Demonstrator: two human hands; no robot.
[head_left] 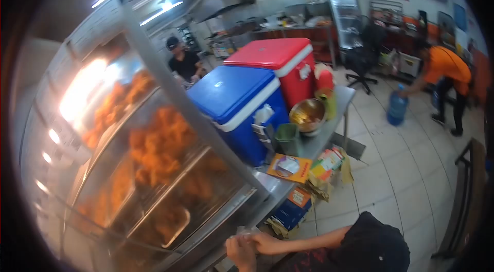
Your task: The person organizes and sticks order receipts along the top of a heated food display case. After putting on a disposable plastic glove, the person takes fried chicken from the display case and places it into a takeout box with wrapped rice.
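At the bottom of the view my left hand (240, 254) and my right hand (264, 243) are together, fingers closed. Between and just above them shows a bit of crumpled clear plastic (248, 230); its full shape is hidden by the fingers. My right arm, in a dark sleeve, reaches in from the lower right. Both hands are by the lower front edge of a glass display warmer (141, 33), apart from the food. Behind the glass, orange-brown fried pieces (157, 143) lie on metal racks and trays under a bright lamp.
A blue cooler (231, 92) and a red cooler (272, 58) stand on the metal table (346, 98), beside a steel bowl (307, 115) and a green container (288, 138). Cardboard boxes (293, 209) are below. One person (450, 69) bends over a water jug (397, 107); another person (184, 64) stands behind the coolers.
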